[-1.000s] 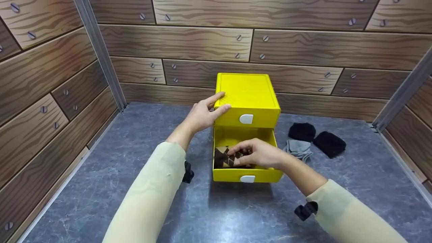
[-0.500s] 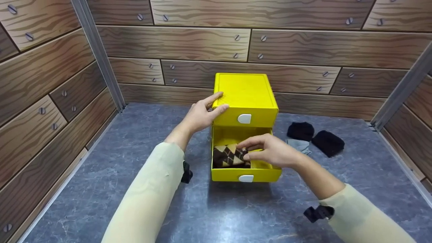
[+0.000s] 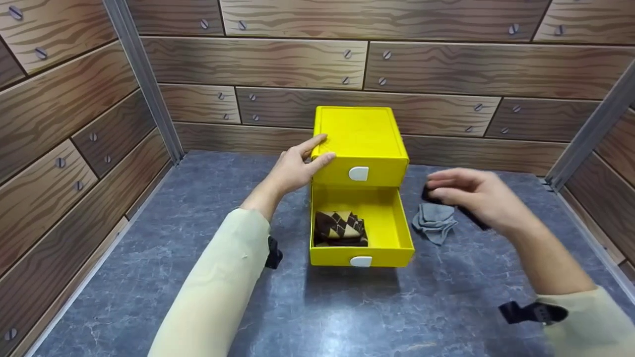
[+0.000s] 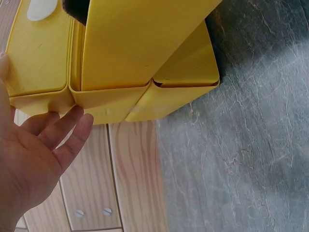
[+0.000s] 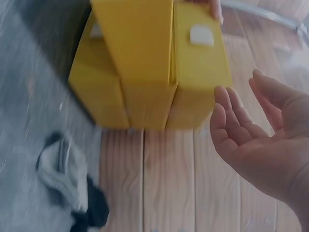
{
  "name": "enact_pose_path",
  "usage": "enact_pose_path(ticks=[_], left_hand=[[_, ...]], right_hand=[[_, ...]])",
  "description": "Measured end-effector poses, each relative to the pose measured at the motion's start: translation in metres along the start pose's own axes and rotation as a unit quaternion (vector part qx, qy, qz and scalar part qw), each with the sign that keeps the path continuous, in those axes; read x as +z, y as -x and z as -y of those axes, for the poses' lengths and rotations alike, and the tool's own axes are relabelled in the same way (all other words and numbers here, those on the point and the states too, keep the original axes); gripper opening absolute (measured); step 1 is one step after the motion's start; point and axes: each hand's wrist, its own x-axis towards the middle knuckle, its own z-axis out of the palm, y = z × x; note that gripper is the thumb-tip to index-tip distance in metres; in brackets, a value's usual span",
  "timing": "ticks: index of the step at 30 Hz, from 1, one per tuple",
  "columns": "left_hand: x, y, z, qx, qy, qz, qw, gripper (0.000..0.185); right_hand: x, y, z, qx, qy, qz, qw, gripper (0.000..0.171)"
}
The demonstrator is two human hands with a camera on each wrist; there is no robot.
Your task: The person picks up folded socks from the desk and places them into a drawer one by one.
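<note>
A yellow drawer unit (image 3: pixel 362 131) stands near the back wall, its middle drawer (image 3: pixel 389 225) pulled out. Folded argyle socks (image 3: pixel 342 227) in brown and tan lie in that drawer's left half. My left hand (image 3: pixel 292 171) rests on the unit's upper left edge, thumb and index finger on top; the left wrist view has its other fingers touching the side. My right hand (image 3: pixel 488 196), slightly blurred, is in the air right of the unit, above two dark folded cloths (image 3: pixel 474 218) it mostly covers. In the right wrist view its fingers are loosely bent around nothing.
Grey folded cloth, perhaps socks (image 3: pixel 434 221), lies on the marbled floor right of the drawer. A lower drawer section (image 4: pixel 190 60) shows beneath the pulled-out one in the left wrist view. Wood-patterned panels (image 3: pixel 297 64) enclose the back and sides.
My right hand has let go of the argyle socks, left the drawer and moved right over the dark cloths. The left hand keeps its place on the unit.
</note>
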Motion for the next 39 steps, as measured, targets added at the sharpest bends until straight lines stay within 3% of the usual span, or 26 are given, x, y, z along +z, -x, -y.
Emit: enact_pose_path(ticks=[6, 16, 20, 25, 32, 35, 39], left_hand=[[0.0, 0.0, 0.0, -0.004, 0.003, 0.0, 1.0, 0.075], [0.001, 0.0, -0.001, -0.005, 0.002, -0.001, 1.0, 0.074], [0.001, 0.0, -0.001, -0.002, 0.004, 0.0, 1.0, 0.074], [0.0, 0.0, 0.0, -0.002, 0.01, 0.004, 0.9999, 0.074], [0.0, 0.0, 0.0, 0.001, 0.013, 0.002, 0.9999, 0.073], [0.0, 0.0, 0.0, 0.0, 0.01, 0.002, 0.9999, 0.073], [0.0, 0.0, 0.0, 0.001, 0.005, 0.001, 1.0, 0.073]], right_hand=[[-0.022, 0.002, -0.04, -0.007, -0.065, -0.056, 0.996, 0.03], [-0.031, 0.004, -0.106, 0.056, -0.174, -0.115, 0.976, 0.024], [-0.028, 0.002, -0.128, 0.086, -0.169, -0.138, 0.972, 0.024], [-0.021, 0.0, -0.148, 0.122, -0.125, -0.142, 0.974, 0.028], [-0.009, -0.006, -0.166, 0.119, -0.116, -0.147, 0.975, 0.04], [-0.006, -0.007, -0.172, 0.132, -0.121, -0.141, 0.974, 0.041], [-0.005, -0.009, -0.175, 0.158, -0.086, -0.119, 0.976, 0.052]])
